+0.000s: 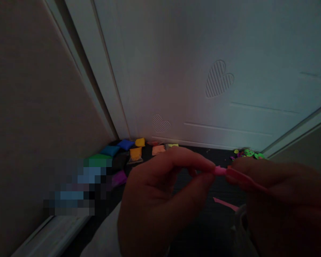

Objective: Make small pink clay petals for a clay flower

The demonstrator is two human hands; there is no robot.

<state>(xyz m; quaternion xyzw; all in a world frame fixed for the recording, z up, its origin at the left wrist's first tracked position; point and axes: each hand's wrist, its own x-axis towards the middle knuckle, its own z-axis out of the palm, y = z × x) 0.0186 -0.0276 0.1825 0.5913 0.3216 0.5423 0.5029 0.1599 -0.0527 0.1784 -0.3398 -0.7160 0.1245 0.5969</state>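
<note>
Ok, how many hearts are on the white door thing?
2. The bigger heart is higher up on the white panel, and the smaller heart is lower down, to its left.

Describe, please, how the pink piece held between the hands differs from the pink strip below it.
The pink piece is pinched in the left hand's fingertips and held by the right hand, while the pink strip lies loose on the dark surface. The pink piece looks thick and uneven; the pink strip looks flat, with a pointed left end. Both are pink and elongated, and both are partly hidden.
</note>
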